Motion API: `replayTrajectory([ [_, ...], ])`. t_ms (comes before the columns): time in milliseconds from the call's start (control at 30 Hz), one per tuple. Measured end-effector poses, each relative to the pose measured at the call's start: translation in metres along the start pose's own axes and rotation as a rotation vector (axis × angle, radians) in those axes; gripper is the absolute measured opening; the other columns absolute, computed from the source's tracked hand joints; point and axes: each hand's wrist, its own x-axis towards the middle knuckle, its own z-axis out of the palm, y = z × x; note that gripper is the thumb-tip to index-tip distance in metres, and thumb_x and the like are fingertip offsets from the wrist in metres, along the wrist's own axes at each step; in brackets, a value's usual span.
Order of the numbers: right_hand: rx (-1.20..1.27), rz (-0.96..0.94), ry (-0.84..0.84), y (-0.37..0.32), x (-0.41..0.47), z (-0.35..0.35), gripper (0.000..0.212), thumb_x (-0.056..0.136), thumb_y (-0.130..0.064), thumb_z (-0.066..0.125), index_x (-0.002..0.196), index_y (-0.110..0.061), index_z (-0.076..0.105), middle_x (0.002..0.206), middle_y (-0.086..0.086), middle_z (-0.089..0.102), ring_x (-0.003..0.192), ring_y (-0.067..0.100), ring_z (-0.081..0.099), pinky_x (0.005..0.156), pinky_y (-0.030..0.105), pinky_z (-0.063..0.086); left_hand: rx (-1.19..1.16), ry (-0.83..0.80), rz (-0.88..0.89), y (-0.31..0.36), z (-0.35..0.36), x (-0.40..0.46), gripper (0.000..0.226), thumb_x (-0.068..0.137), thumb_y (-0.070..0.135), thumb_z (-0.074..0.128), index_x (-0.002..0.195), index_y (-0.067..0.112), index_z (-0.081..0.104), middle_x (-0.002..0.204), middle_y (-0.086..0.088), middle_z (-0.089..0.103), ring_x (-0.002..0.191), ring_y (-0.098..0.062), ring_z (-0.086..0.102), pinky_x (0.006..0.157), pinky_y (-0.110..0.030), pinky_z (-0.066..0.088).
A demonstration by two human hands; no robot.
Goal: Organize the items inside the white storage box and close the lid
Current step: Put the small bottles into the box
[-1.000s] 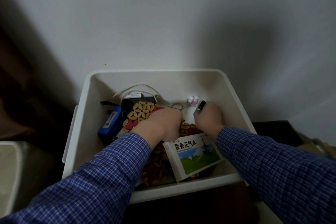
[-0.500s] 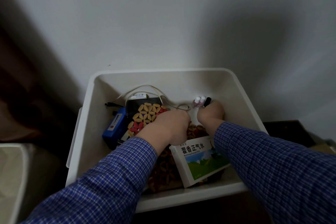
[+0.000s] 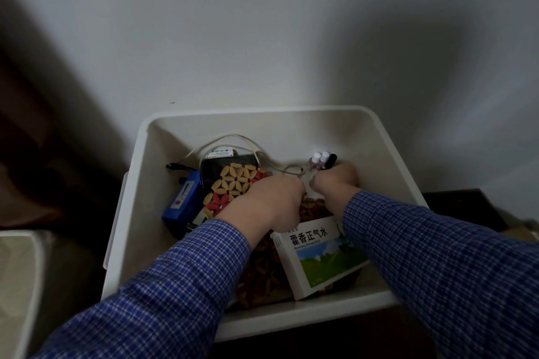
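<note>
The white storage box [image 3: 388, 151] sits open against the wall with no lid on it, and a pale lid-like slab [image 3: 17, 285] lies well off to the left, so closing is, by my judgement, still some way off. Compared with a second ago both hands have pushed deeper toward the far wall. The beaded mat [image 3: 233, 186] lies under and to the left of the left hand [image 3: 271, 204], which rests knuckles-up on it; its fingers curl out of sight, so I cannot tell whether it grips anything. The medicine carton [image 3: 318, 256], nearer than both hands and tucked under the right wrist, has barely shifted. The blue device [image 3: 182, 198] stands farther left, beside the mat, unmoved. The right hand [image 3: 335, 181] is curled around the small bottles [image 3: 319, 159], whose white caps and one dark cap poke out just beyond its knuckles; half a second ago they stood a little higher. It looks like they are being settled upright near the far wall, next to the white cable [image 3: 280, 167] between the hands.
</note>
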Motion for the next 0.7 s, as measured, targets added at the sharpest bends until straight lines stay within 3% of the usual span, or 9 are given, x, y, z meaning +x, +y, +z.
replayTrajectory([
  [67,0.045,0.008,-0.014,0.0,-0.001,0.001,0.019,0.087,0.002,0.067,0.105,-0.003,0.069,0.09,0.004,0.068,0.081,0.017,0.067,0.064,0.023,0.05,0.002,-0.015,0.0,0.0,0.0,0.0,0.04,0.081,0.003,0.059,0.12,0.012,0.066,0.111,-0.007,0.067,0.101,-0.024,0.065,0.083,-0.037,0.06],
  [200,0.04,0.027,-0.076,0.004,-0.001,-0.003,0.034,0.084,-0.002,0.071,0.117,-0.007,0.064,0.109,0.01,0.069,0.097,0.025,0.068,0.085,0.033,0.058,-0.008,-0.034,0.001,0.001,-0.002,-0.001,0.043,0.081,0.001,0.056,0.122,0.01,0.064,0.117,-0.009,0.066,0.107,-0.025,0.063,0.089,-0.04,0.058],
  [267,0.013,0.028,-0.11,0.005,-0.002,-0.005,0.033,0.084,-0.001,0.07,0.116,-0.006,0.064,0.107,0.011,0.07,0.095,0.026,0.068,0.084,0.035,0.059,-0.012,-0.041,0.001,0.001,-0.004,-0.002,0.043,0.081,0.001,0.056,0.122,0.01,0.064,0.117,-0.009,0.066,0.107,-0.026,0.064,0.09,-0.04,0.057],
  [367,-0.02,0.033,-0.214,0.002,-0.007,-0.012,0.012,0.093,0.001,0.056,0.102,-0.002,0.062,0.092,0.01,0.066,0.079,0.023,0.067,0.065,0.027,0.059,-0.01,-0.056,-0.002,0.001,-0.006,-0.004,0.044,0.082,0.0,0.057,0.125,0.01,0.062,0.121,-0.009,0.065,0.111,-0.026,0.062,0.093,-0.04,0.056],
  [433,-0.162,-0.102,-0.36,-0.001,-0.014,-0.026,0.017,0.096,0.002,0.046,0.09,-0.008,0.059,0.079,0.006,0.056,0.066,0.019,0.057,0.049,0.024,0.047,-0.005,-0.067,0.01,0.0,-0.007,-0.006,0.045,0.083,0.001,0.059,0.127,0.01,0.061,0.122,-0.01,0.065,0.113,-0.027,0.061,0.095,-0.041,0.055],
  [500,-0.291,-0.323,-0.489,-0.006,-0.023,-0.045,0.023,0.093,0.006,0.045,0.084,-0.009,0.062,0.076,0.005,0.054,0.064,0.018,0.054,0.051,0.025,0.042,-0.012,-0.078,0.022,-0.002,-0.007,-0.007,0.046,0.083,0.003,0.063,0.129,0.011,0.06,0.123,-0.009,0.064,0.113,-0.027,0.061,0.095,-0.041,0.054],
  [567,-0.438,-0.492,-0.623,-0.01,-0.035,-0.065,0.024,0.092,0.006,0.049,0.082,-0.01,0.064,0.079,0.003,0.06,0.07,0.017,0.058,0.059,0.024,0.048,-0.032,-0.074,0.01,-0.003,-0.007,-0.006,0.052,0.083,0.004,0.066,0.133,0.014,0.057,0.123,-0.007,0.063,0.111,-0.025,0.06,0.094,-0.039,0.055],
  [633,-0.595,-0.555,-0.74,-0.013,-0.044,-0.076,0.021,0.092,0.004,0.052,0.094,-0.011,0.067,0.093,0.003,0.067,0.087,0.015,0.063,0.072,0.023,0.056,-0.049,-0.051,-0.012,-0.004,-0.006,-0.006,0.058,0.081,0.001,0.068,0.136,0.014,0.055,0.126,-0.007,0.061,0.112,-0.025,0.059,0.094,-0.035,0.054],
  [700,-0.773,-0.59,-0.781,-0.012,-0.05,-0.078,0.026,0.091,-0.001,0.053,0.111,-0.007,0.069,0.109,0.007,0.07,0.103,0.019,0.065,0.087,0.033,0.058,-0.019,0.006,-0.02,-0.003,-0.006,-0.008,0.057,0.079,0.0,0.068,0.133,0.014,0.056,0.13,-0.008,0.055,0.115,-0.026,0.056,0.094,-0.028,0.05],
])
